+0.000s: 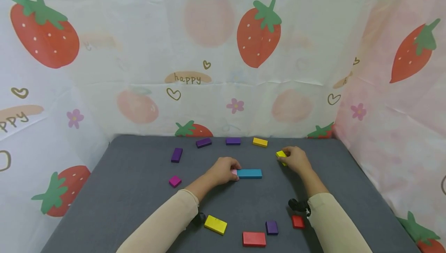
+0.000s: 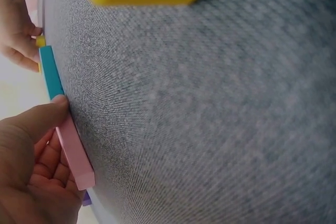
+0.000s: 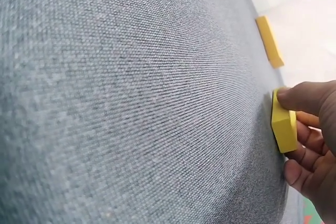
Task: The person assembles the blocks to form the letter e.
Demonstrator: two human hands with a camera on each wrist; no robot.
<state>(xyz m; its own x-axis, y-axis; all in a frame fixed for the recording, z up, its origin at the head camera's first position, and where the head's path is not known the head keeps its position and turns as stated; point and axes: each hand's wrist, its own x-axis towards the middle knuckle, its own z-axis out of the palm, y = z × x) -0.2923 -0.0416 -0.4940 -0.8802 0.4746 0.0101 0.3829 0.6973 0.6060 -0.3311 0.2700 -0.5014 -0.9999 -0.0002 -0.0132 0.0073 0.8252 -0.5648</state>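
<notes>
Pink block [image 2: 77,156] gripped by left hand [image 1: 222,170], blue block [image 1: 249,173] abutting, right hand [image 1: 296,159] pinching yellow block [image 3: 284,129]

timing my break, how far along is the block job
Looks done: the blue block lies in line with the pink block. In hand: the left hand pinches the pink block; the right hand grips a yellow block apart from that row. Probably left: joining more, since the magenta block and larger red block lie apart.

The left hand [image 1: 222,170] and right hand [image 1: 297,160] reach forward, fingers [image 3: 295,172] pinching.
</notes>
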